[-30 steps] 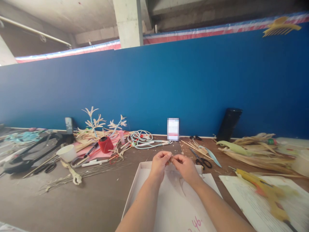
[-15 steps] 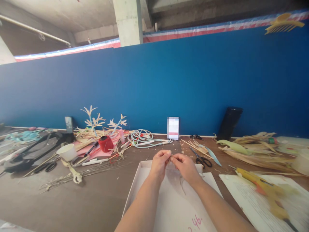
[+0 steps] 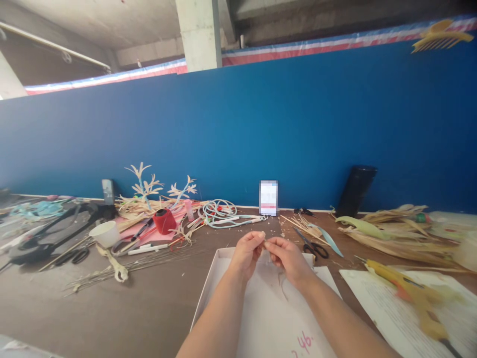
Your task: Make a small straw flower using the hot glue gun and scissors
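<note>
White shallow box (image 3: 272,318) on brown tabletop (image 3: 149,313), near middle, with pink writing (image 3: 304,341) in its near part. Left hand (image 3: 247,252) and right hand (image 3: 286,257) above far part of box, fingertips almost meeting. Both narrow, pinching small piece (image 3: 265,243) between them; piece too small to identify. Thin strand (image 3: 282,286) visible just left of right wrist. Black scissors (image 3: 316,249) to right, beyond box. Yellow glue gun (image 3: 406,286) near right, over paper sheet (image 3: 368,301). Red spool (image 3: 164,222) far left, 2 pale flower stems behind it.
</note>
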A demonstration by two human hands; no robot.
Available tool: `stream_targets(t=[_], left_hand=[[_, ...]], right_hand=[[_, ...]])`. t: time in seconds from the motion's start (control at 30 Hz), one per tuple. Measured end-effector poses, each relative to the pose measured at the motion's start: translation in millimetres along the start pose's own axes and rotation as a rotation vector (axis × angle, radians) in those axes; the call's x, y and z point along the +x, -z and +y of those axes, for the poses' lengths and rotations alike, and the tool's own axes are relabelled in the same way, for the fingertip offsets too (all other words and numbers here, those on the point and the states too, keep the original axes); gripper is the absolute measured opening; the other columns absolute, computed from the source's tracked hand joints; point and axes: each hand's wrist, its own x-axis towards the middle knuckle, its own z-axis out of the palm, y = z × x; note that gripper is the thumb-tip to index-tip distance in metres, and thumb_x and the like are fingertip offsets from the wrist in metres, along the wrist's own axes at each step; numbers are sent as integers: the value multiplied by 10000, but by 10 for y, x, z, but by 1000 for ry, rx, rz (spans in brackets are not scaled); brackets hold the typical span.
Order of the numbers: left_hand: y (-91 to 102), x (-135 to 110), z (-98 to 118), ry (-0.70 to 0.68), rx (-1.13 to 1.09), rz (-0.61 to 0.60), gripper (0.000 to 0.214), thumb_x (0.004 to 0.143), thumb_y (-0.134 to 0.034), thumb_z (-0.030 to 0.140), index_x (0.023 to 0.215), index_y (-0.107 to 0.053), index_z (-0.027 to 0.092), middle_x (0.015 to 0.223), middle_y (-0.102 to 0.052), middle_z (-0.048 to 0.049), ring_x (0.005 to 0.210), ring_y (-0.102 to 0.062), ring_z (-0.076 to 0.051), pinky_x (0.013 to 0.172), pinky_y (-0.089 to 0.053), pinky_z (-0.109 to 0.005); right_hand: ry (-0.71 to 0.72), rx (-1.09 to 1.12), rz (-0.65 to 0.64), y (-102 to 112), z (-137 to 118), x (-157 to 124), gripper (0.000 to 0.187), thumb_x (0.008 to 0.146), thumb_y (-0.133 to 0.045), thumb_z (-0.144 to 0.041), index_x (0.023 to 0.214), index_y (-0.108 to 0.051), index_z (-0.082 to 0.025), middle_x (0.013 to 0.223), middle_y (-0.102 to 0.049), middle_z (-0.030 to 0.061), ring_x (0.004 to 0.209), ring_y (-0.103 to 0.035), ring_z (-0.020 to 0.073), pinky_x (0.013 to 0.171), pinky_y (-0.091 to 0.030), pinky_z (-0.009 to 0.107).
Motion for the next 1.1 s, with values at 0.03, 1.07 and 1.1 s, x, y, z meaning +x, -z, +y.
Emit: stream_targets(t=[0.03, 1.07, 1.1], left_hand=[[2, 0, 2, 12, -9, 0, 216, 694, -717, 296, 717, -616, 106, 561, -503, 23, 509, -426, -46, 506, -308, -182], [-2, 8, 13, 32, 9, 32, 274, 618, -761, 291, 764, -619, 107, 530, -525, 29, 427, -406, -32, 440, -273, -170], [-3, 9, 12, 32, 23, 41, 281, 617, -761, 299, 762, -616, 107, 532, -523, 29, 426, -398, -29, 437, -261, -170]], right_hand=[[-6, 24, -8, 4, 1, 3, 240, 698, -684, -395, 671, -631, -162, 493, -433, -41, 472, -336, 67, 424, -203, 207], [-89, 143, -91, 31, 6, -4, 215, 675, -732, -356, 699, -635, -166, 525, -433, -44, 492, -314, 57, 434, -177, 203], [-83, 129, -92, 26, 0, -7, 217, 673, -732, -359, 698, -637, -165, 529, -435, -44, 494, -315, 58, 436, -179, 205]])
